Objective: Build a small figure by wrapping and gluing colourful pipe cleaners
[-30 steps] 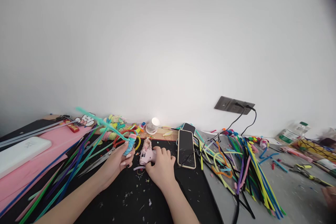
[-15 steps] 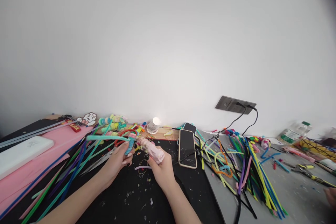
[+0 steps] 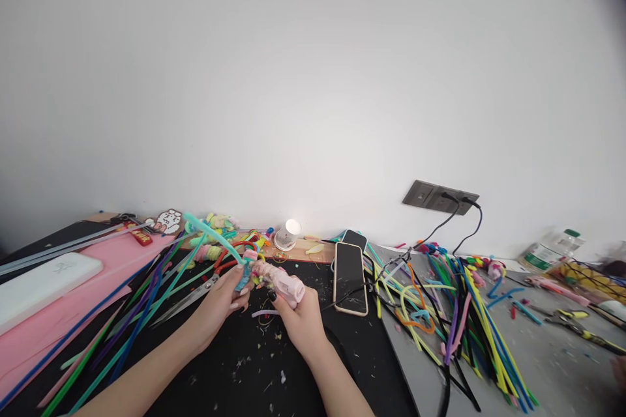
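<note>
My left hand [image 3: 233,293] is closed on a small coiled blue pipe-cleaner piece [image 3: 243,281] with a pink top. A long turquoise pipe-cleaner end [image 3: 210,232] sticks out from it, up and to the left. My right hand [image 3: 303,320] is wrapped around a pale pink glue gun [image 3: 287,286]. Its crusted front end points at the coiled piece, close to it; whether they touch I cannot tell. Behind my left hand lie scissors [image 3: 188,298] with red handles.
A paper cup [image 3: 287,234] stands by the wall beside two phones [image 3: 349,277]. Pipe cleaners lie in bundles left and right [image 3: 482,332]. Pliers [image 3: 581,329] and a bottle [image 3: 550,251] are at far right. A white box [image 3: 49,287] sits on pink sheets. Black cords run to the wall socket.
The loose turquoise end has swung upward from nearly level. The coiled piece has turned slightly in my left hand, and the glue gun has shifted a little left.
</note>
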`<control>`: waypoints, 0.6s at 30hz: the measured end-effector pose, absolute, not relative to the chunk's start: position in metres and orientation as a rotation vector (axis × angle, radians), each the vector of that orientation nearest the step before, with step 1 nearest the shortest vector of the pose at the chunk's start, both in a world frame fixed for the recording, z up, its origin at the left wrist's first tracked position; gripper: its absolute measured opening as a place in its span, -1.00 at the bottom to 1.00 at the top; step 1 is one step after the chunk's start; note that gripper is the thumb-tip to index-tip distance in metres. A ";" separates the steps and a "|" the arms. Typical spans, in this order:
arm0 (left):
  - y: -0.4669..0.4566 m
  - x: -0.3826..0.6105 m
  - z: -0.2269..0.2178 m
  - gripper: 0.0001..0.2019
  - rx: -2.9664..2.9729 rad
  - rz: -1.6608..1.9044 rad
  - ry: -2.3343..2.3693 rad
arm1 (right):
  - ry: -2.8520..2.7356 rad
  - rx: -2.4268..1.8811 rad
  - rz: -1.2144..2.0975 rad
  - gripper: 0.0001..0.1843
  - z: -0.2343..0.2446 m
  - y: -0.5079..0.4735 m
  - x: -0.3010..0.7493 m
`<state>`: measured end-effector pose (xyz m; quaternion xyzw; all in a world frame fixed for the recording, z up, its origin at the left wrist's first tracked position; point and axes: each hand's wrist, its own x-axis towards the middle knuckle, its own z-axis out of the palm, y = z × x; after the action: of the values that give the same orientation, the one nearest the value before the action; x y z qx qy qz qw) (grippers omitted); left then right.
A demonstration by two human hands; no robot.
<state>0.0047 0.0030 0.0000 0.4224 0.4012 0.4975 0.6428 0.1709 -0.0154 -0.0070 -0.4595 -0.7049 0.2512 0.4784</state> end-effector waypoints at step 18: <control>0.003 0.003 0.000 -0.59 0.979 1.142 0.921 | -1.710 -1.141 0.611 -0.91 -0.005 -0.017 0.171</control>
<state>0.0026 0.0025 0.0001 0.4284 0.4030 0.4997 0.6359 0.1707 -0.0165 -0.0047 -0.4672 -0.7002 0.2502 0.4783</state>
